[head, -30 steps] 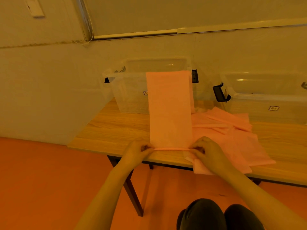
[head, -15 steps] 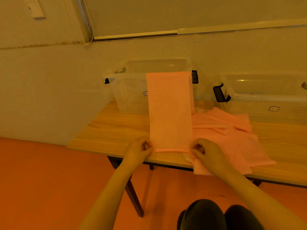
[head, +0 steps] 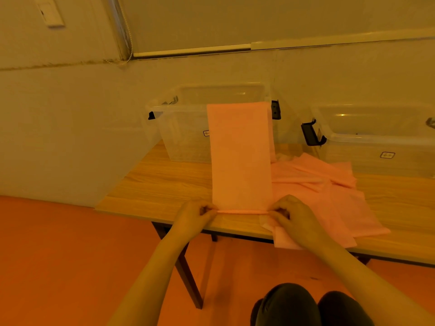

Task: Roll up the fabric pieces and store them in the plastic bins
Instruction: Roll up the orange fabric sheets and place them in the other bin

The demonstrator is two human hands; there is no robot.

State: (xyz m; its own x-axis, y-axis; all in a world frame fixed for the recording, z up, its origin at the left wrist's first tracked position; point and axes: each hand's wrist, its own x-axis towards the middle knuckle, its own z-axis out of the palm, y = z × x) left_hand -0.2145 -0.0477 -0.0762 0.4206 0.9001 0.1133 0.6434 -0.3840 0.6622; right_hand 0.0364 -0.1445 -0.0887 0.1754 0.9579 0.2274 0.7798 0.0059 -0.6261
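Note:
A long pink fabric strip (head: 240,158) lies lengthwise on the wooden table (head: 160,184), its far end draped against the left clear plastic bin (head: 186,128). Its near end is rolled into a thin tube. My left hand (head: 195,216) pinches the tube's left end and my right hand (head: 294,217) pinches its right end. A pile of several more pink fabric pieces (head: 329,191) lies to the right, partly under my right hand. A second clear bin (head: 376,142) stands at the back right.
Both bins have black latch handles (head: 312,134) and stand against the wall. The table's near edge runs just under my hands, with orange floor (head: 58,255) below. My knees (head: 306,304) show at the bottom.
The rolled edge of the strip has turned slightly further away from me under my fingers. Both hands stay at the strip's near end.

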